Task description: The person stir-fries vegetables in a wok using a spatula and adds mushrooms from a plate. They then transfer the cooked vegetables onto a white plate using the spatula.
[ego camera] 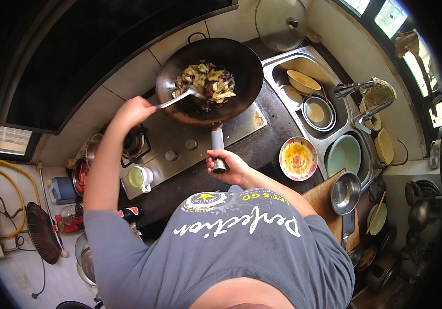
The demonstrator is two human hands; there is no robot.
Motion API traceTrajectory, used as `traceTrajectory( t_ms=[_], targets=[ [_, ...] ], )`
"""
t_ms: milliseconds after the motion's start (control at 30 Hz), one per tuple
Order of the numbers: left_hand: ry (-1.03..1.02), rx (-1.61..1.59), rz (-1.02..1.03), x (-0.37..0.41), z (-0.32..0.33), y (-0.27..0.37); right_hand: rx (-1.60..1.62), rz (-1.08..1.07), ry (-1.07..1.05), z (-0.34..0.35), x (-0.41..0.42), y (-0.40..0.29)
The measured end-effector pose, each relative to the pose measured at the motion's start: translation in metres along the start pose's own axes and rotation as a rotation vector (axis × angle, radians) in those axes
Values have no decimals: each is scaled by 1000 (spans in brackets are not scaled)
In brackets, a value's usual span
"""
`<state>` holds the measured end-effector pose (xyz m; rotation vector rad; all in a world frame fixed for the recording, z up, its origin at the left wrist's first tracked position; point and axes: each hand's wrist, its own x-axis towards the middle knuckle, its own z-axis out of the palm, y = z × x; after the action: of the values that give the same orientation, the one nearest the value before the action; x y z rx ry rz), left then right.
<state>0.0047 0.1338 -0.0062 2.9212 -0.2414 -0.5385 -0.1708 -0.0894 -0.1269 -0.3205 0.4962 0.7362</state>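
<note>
My left hand [134, 112] is closed around the handle of a metal spatula [180, 97], whose blurred head reaches into the food. Below the dark wok [244, 85] my right hand [228, 165] grips the end of its long metal handle [217, 141]. Sliced, yellowish cooked vegetables [201, 79] with darker pieces lie in the wok's bowl. Underneath is a steel gas hob [236, 123]; the wok hides whatever burner is below it, so contact cannot be told. A second burner [134, 143] shows beside my left forearm.
A green-and-white container [139, 178] stands on the hob's near left corner. Right of the hob, a patterned bowl [298, 158] sits beside a double sink [267, 63] holding bowls. A small steel pan [345, 193] rests over a wooden board [315, 197]. A glass lid [281, 25] leans behind.
</note>
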Motion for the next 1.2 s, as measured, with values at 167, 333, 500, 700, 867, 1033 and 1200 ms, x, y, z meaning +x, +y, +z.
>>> traceTrajectory(
  t_ms=[167,333,500,700,867,1033,1200],
  targets=[
    [191,-337,86,35,29,10,21,0,-22,1,0,-3],
    [118,-582,91,67,44,24,0,-12,-18,3,3,3],
    [47,-176,164,8,27,32,30,-14,-47,-5,0,-1],
    [-66,-161,-47,-6,14,10,5,-15,1,-2,-2,0],
    [116,-62,40,39,39,17,-14,37,-24,3,4,3],
    [382,506,406,-21,-60,66,20,10,-39,-5,5,-2],
    [395,1054,451,-20,-93,72,11,-22,-45,-3,2,-1]
  ],
)
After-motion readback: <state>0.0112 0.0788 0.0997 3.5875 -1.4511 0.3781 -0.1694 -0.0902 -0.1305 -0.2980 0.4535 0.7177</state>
